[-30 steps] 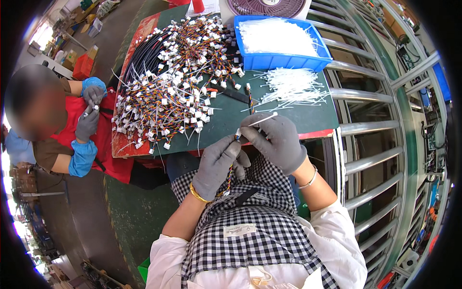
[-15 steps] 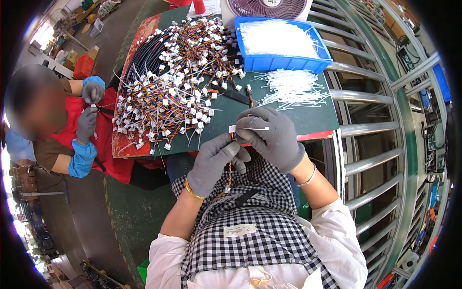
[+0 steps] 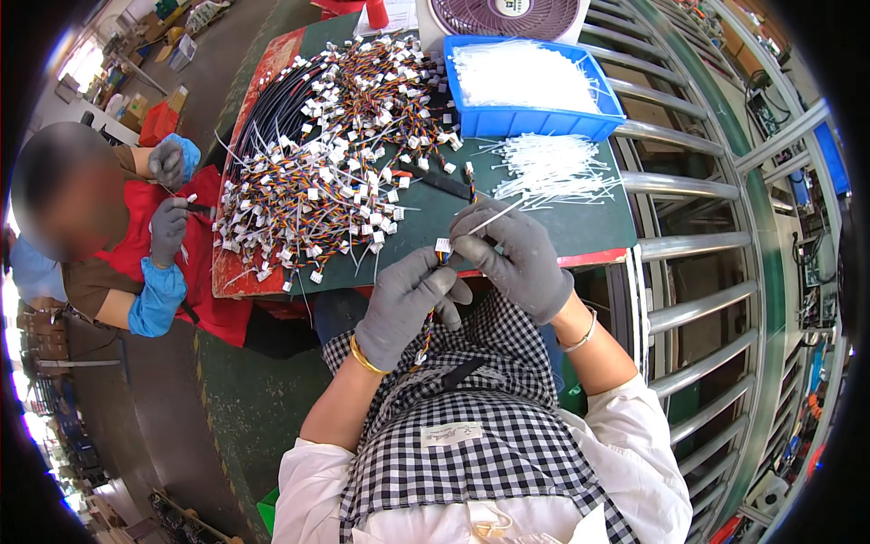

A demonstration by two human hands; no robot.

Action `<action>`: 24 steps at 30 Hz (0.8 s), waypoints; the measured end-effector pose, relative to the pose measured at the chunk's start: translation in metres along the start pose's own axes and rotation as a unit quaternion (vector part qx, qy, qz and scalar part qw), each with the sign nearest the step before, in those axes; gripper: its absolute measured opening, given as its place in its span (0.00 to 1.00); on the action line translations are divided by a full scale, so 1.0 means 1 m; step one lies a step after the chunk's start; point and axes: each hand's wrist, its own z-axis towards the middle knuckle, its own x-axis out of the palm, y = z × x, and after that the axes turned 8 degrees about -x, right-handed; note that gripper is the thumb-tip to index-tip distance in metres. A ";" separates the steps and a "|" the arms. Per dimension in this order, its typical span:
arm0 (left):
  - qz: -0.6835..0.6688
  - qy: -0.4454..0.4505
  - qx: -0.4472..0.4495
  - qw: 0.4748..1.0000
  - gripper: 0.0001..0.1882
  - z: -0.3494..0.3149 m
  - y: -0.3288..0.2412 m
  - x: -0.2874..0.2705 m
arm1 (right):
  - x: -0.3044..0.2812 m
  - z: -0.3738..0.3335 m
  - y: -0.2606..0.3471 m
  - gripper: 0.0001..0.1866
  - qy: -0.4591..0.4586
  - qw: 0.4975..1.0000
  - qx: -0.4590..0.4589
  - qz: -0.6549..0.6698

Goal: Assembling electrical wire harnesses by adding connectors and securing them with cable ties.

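Note:
My left hand (image 3: pixel 399 308), in a grey glove, pinches a short wire harness between thumb and fingers. The harness's white connector (image 3: pixel 443 245) sticks up above the fingertips, and its twisted coloured wires (image 3: pixel 426 340) hang below the hand. Close by on the right, my gloved right hand (image 3: pixel 518 258) grips a thin white cable tie (image 3: pixel 497 217) that points up and to the right. Whether the tie touches the harness is hidden by the fingers. Beyond my hands lies a loose heap of white cable ties (image 3: pixel 555 168).
A large pile of wire harnesses (image 3: pixel 304 204) covers the table's left side. Behind the loose ties stands a blue bin (image 3: pixel 535 122) of cable ties, with a fan (image 3: pixel 507 18) behind it. Metal rollers (image 3: pixel 684 186) run along the right. A co-worker's gloved hands (image 3: pixel 168 227) work at left.
The cable tie in my right hand has swung from roughly level to slanting up and right. The connector now shows more of its face. The co-worker's hands have moved apart.

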 end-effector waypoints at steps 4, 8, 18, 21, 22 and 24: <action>0.038 0.008 0.003 0.999 0.19 0.000 -0.001 -0.001 | 0.000 0.002 -0.004 0.05 0.019 0.998 -0.034 -0.045; 0.046 0.009 0.026 0.999 0.22 -0.001 -0.002 -0.006 | -0.002 0.005 0.003 0.05 0.028 0.990 -0.063 -0.126; -0.075 0.080 -0.071 0.991 0.27 0.001 -0.005 -0.014 | 0.001 -0.002 -0.004 0.08 0.009 0.999 -0.012 0.032; -0.125 0.098 -0.069 0.985 0.24 0.001 -0.007 -0.013 | -0.001 0.000 -0.002 0.09 0.037 0.999 -0.015 0.022; -0.106 0.089 -0.057 0.989 0.27 0.001 -0.006 -0.012 | -0.002 0.001 -0.001 0.10 0.047 0.999 -0.012 0.020; -0.087 0.079 -0.045 0.992 0.29 0.004 -0.001 -0.013 | -0.003 0.001 -0.003 0.10 0.063 0.998 -0.012 0.024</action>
